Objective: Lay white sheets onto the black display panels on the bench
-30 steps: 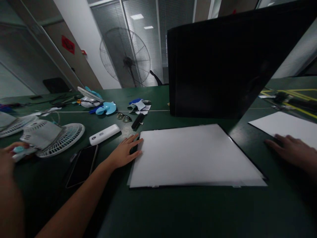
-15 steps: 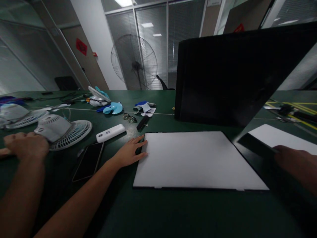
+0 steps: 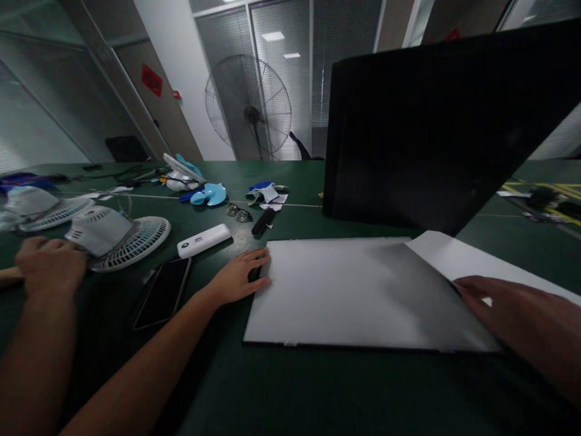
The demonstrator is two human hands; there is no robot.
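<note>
My left hand (image 3: 240, 275) rests with fingers spread on the left edge of a flat white panel (image 3: 313, 290) with a thin dark border, lying on the green table. At the panel's right side my right hand (image 3: 517, 315) pinches the edge of a thin, greyish see-through sheet (image 3: 415, 281). That sheet lies over the right part of the panel, its held edge slightly raised. A white sheet (image 3: 494, 263) lies on the table behind my right hand.
Another person's closed hand (image 3: 52, 263) is at the far left, near a white fan (image 3: 104, 233). A phone (image 3: 164, 290), a white power bank (image 3: 204, 240) and glasses (image 3: 239, 213) lie left of the panel. A large black screen (image 3: 422, 145) stands behind it.
My right hand has moved left and toward the panel. The thin sheet it holds has come down from a tilted position over the panel's right part. My left hand has stayed put.
</note>
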